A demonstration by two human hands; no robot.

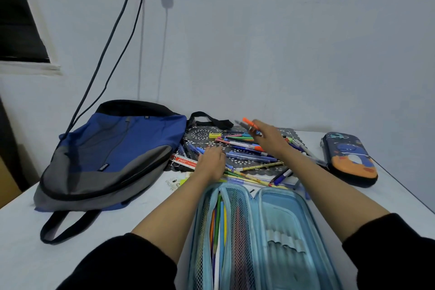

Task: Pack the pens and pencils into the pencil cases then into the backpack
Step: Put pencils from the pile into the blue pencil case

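A light-blue pencil case (277,231) lies open in front of me, with several coloured pencils (219,223) in its mesh half. Behind it a heap of pens and pencils (247,148) covers a dark lace mat. My right hand (270,136) is raised over the heap and pinches a few pens (248,125), one with an orange cap. My left hand (210,162) rests on the pens at the heap's left side, fingers curled down; what it grips is hidden. A blue and grey backpack (113,153) lies flat at the left. A dark-blue cartoon pencil case (350,158) lies closed at the right.
A red and white ruler box (184,161) and a yellow eraser (214,135) lie on the mat (200,134). Two black cables (110,54) hang from a wall socket down behind the backpack. The white table's right edge (404,186) runs close past the cartoon case.
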